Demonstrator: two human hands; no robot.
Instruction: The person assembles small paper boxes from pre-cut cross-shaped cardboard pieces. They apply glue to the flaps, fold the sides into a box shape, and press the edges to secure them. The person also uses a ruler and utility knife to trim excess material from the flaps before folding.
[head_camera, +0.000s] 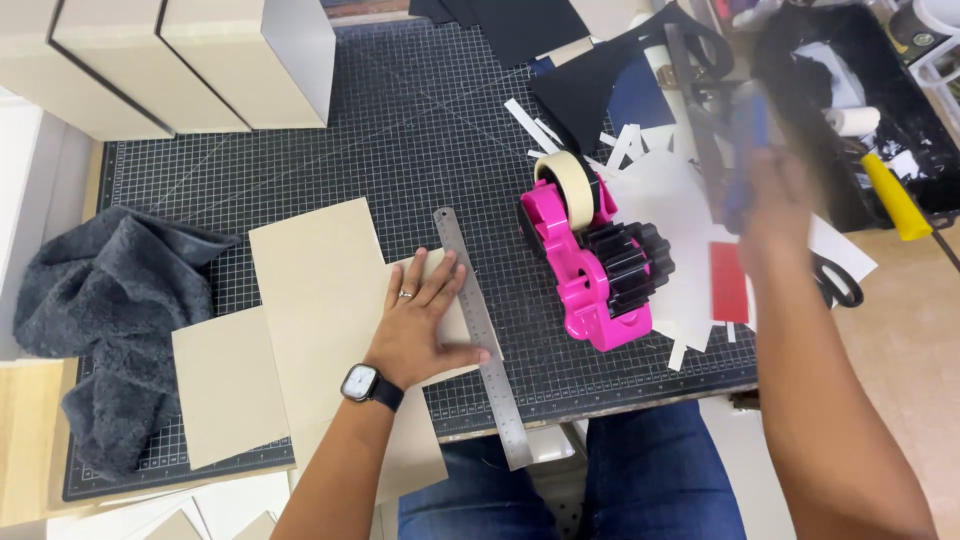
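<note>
My left hand (420, 325) lies flat, fingers spread, on a tan cardboard piece (320, 300) beside a steel ruler (482, 335) on the gridded cutting mat (420, 130). A watch is on that wrist. My right hand (775, 205) is blurred with motion at the right, above white paper scraps, and grips a blue-handled tool (745, 160) whose shape I cannot make out. A pink tape dispenser (595, 260) with a roll of masking tape stands between the two hands.
Grey cloth (105, 300) lies at the mat's left edge. Tan boxes (180, 60) stand at the back left. Black and blue paper sheets (590, 80) lie at the back. A black tray (880, 110) with a yellow-handled tool sits far right. Scissors (835, 280) lie near the right arm.
</note>
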